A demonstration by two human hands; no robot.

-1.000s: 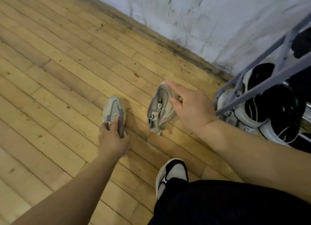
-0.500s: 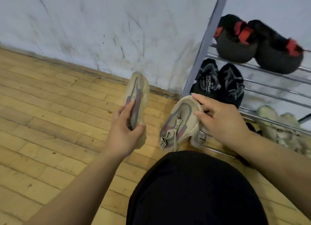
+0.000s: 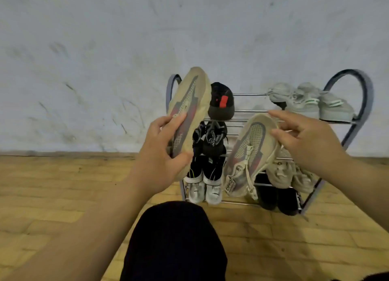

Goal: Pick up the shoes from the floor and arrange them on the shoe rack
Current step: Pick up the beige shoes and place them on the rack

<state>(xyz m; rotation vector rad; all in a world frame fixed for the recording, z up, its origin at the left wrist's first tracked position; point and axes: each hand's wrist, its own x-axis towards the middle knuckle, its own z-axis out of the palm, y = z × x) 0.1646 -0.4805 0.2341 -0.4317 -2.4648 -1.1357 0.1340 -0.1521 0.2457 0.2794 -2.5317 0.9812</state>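
Shoes (image 3: 189, 104) in hands (image 3: 160, 156), before rack (image 3: 369, 95) front

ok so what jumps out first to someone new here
Two beige sneakers in mid-air: the left hand grips the left sneaker toe up, the right hand holds the right sneaker, heel hanging down. Behind them a loaded metal shoe rack stands against the white wall, with a grey pair on its top shelf's right end.

Looks like a home entry corner or hallway. Shows a small metal shoe rack (image 3: 368, 95) set against a scuffed, pale painted wall (image 3: 105, 59) on a worn wooden plank floor (image 3: 52, 196), its tiers crowded with everyday grey sneakers (image 3: 301, 101) and black shoes (image 3: 221, 101).
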